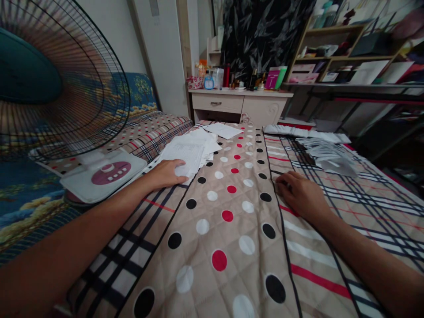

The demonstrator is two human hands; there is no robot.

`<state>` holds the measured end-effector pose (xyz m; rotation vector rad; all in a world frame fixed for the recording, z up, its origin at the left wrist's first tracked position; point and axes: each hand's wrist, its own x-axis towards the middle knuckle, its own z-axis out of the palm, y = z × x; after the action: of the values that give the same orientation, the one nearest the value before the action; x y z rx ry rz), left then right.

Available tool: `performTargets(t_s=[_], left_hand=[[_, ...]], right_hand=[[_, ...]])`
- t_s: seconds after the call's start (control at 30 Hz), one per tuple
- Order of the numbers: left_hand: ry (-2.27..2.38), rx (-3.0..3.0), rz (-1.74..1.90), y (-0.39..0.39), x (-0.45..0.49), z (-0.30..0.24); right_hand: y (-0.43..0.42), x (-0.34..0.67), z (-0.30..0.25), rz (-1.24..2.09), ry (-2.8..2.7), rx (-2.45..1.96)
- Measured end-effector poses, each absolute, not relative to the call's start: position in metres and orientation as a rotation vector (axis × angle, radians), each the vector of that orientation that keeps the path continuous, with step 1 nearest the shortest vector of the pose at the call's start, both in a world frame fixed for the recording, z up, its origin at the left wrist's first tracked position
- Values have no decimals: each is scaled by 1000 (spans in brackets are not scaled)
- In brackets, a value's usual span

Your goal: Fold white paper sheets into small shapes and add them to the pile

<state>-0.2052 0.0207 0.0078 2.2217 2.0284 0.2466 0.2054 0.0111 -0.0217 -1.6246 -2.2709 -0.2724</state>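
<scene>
My left hand [167, 173] lies at the near edge of a loose pile of white papers [190, 148]. Its thumb and forefinger are apart on the paper, and faint print shows on the top sheet. My right hand [302, 193] rests on the patterned bedspread [228, 238], fingers curled in and nothing visible in them. Beyond the pile lies a separate white sheet [223, 130]. Past my right hand is a heap of thin white and grey pieces [326, 152], too blurred to name.
A caged fan [96, 66] with a white base [106, 174] stands close on the left. At the far end is a pale dresser [218, 104] crowded with bottles and boxes. A long white bundle [304, 132] lies behind the heap. Shelves [334, 57] hold assorted items at the right.
</scene>
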Motion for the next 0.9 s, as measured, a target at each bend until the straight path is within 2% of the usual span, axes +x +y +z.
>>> performTargets(t_s=[0.13, 0.33, 0.57, 0.7, 0.8, 0.9], left_hand=[[1898, 2179, 291, 23, -220, 12], [1673, 1965, 574, 24, -237, 14], [1646, 1796, 713, 21, -245, 16], [1864, 1846, 815, 22, -244, 15], [2020, 2006, 1015, 17, -221, 32], [1826, 2056, 1426, 7, -176, 67]], right_hand=[[12, 206, -23, -275, -2267, -1631], [11, 204, -21, -274, -2255, -1635], [13, 207, -24, -271, -2261, -1610], [13, 206, -22, -271, -2263, -1635], [11, 205, -21, -266, -2262, -1636], [10, 205, -20, -228, -2241, -1572]])
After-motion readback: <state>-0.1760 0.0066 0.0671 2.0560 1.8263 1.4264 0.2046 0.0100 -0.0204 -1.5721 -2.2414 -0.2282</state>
